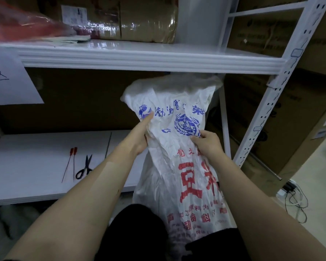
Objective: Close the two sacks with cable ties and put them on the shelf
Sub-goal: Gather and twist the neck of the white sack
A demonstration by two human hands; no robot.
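A white woven sack with blue and red print stands upright between my knees, against the front of the lower shelf. Its open top flares wide just under the upper shelf. My left hand grips the sack's left side at the neck, index finger stretched up along the fabric. My right hand pinches the fabric on the right side of the neck. Two red cable ties lie on the lower shelf to the left. A second sack is not visible.
Black-handled scissors lie beside the ties, and a thin dark tie or rod lies behind them. The upper shelf holds a wrapped cardboard box and a red plastic bag. White shelf upright and cartons stand right; cables on the floor.
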